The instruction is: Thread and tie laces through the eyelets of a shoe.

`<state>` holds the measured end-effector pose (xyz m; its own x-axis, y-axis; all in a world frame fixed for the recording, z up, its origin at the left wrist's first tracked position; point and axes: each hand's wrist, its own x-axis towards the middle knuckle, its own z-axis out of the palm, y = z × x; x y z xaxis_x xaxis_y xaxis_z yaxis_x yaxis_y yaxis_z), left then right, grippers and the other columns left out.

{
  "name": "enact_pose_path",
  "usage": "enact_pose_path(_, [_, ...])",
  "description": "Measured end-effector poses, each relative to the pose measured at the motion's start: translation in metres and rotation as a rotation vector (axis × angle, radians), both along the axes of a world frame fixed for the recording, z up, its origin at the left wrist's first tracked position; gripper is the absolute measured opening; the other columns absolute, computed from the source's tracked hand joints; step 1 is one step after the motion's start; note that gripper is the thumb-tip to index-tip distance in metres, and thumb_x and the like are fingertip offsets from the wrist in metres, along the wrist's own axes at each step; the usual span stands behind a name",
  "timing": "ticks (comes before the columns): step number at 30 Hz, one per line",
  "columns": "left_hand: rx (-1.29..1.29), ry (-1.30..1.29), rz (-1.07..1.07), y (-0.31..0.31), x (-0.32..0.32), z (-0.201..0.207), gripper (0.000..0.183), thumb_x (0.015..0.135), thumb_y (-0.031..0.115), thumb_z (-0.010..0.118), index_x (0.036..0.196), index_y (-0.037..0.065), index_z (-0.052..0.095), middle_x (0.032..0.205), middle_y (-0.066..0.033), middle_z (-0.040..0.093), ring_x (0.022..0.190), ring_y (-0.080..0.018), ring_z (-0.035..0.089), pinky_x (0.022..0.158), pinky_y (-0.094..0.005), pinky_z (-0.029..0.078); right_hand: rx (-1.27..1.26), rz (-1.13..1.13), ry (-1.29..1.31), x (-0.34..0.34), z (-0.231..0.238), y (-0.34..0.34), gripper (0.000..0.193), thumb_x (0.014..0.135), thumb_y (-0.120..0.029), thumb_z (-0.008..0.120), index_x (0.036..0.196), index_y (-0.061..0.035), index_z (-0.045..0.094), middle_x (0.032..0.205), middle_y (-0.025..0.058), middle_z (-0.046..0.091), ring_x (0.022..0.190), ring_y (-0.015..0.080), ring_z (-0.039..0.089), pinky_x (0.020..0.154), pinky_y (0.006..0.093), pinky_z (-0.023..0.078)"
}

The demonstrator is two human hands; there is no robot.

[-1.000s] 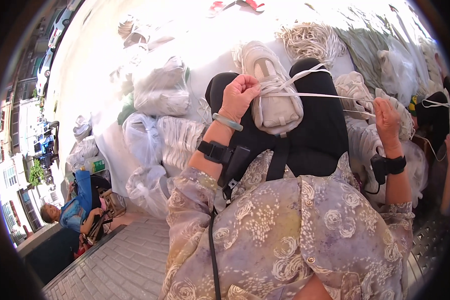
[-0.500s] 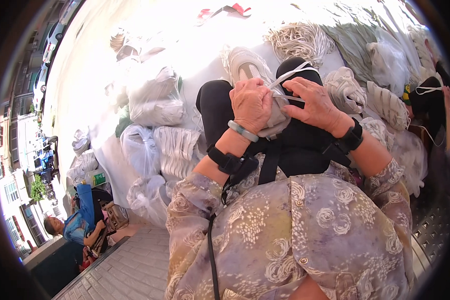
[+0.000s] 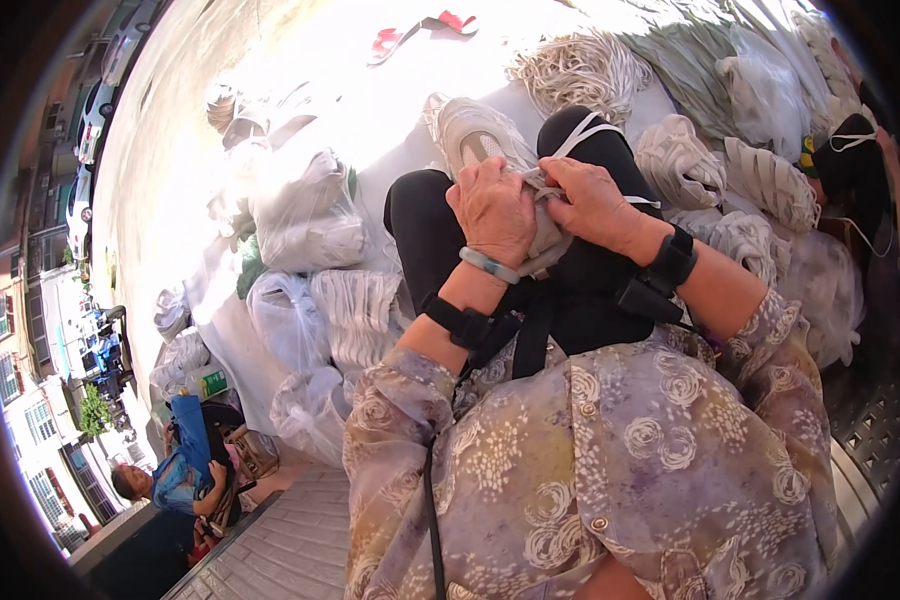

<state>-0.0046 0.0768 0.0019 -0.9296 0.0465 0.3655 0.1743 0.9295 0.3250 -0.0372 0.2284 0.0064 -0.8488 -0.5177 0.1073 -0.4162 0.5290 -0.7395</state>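
A pale grey and white sneaker [image 3: 478,135] is wedged between my black-clad knees, its toe pointing away from me. My left hand [image 3: 495,210] is closed over the shoe's lacing area, fingers curled against it; its fingertips are partly hidden. Close beside it, my right hand [image 3: 595,205] pinches a white shoelace [image 3: 582,132] at the eyelets. From there a loop of the lace runs up over my right knee, and an end lies across the right thigh. The shoe's heel end is partly covered by both hands.
A tangled heap of white laces [image 3: 588,75] lies beyond my right knee. Bundled shoe parts [image 3: 680,160] sit to the right, with plastic-bagged bundles [image 3: 310,215] on the left. Another person [image 3: 175,485] sits at the far left; someone's dark-clad knee [image 3: 850,160] shows at the right.
My right hand has come left and in to the shoe, its spread fingers closing to a pinch on the lace. The taut lace has gone slack over the knee. The view has shifted slightly.
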Motion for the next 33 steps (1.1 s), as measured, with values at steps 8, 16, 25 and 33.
enact_pose_path(8, [-0.033, 0.018, 0.003, 0.005, 0.000, -0.003, 0.013, 0.068, 0.020, 0.064, 0.075, 0.009, 0.066, 0.107, -0.0040, 0.060, 0.098, -0.0248, 0.051, 0.079, -0.0407, 0.036, -0.168, 0.094, -0.033, -0.013, -0.012, 0.006, 0.027, 0.067, -0.004, 0.052, 0.093, 0.0004, 0.059, 0.084, 0.0196, 0.059, 0.086, 0.0378, 0.057, 0.077, 0.0415, 0.046])
enact_pose_path(16, [-0.096, -0.041, -0.085, 0.007, -0.009, 0.007, 0.012, 0.069, 0.015, 0.060, 0.077, 0.006, 0.063, 0.104, -0.0056, 0.057, 0.096, -0.0265, 0.050, 0.080, -0.0415, 0.035, -0.237, 0.102, -0.127, -0.014, -0.018, 0.008, 0.037, 0.067, -0.005, 0.057, 0.104, -0.0016, 0.058, 0.081, 0.0155, 0.062, 0.082, 0.0320, 0.060, 0.072, 0.0382, 0.046])
enact_pose_path(25, [-0.271, -0.144, -0.139, -0.069, 0.056, 0.043, 0.010, 0.070, 0.010, 0.055, 0.077, 0.003, 0.056, 0.116, -0.0121, 0.052, 0.106, -0.0304, 0.047, 0.088, -0.0440, 0.033, -0.263, -0.043, -0.316, -0.002, -0.014, 0.017, 0.060, 0.066, -0.015, 0.066, 0.120, 0.0019, 0.047, 0.077, 0.0128, 0.060, 0.071, 0.0262, 0.061, 0.067, 0.0335, 0.047])
enact_pose_path(33, [-0.472, -0.899, 1.079, -0.295, 0.230, 0.002, 0.017, 0.074, 0.015, 0.054, 0.081, 0.003, 0.063, 0.099, -0.0161, 0.062, 0.093, -0.0367, 0.059, 0.081, -0.0434, 0.046, -0.255, -0.042, -0.348, -0.004, -0.009, 0.016, 0.065, 0.064, -0.019, 0.068, 0.120, 0.0034, 0.045, 0.075, 0.0128, 0.059, 0.071, 0.0267, 0.060, 0.068, 0.0337, 0.047])
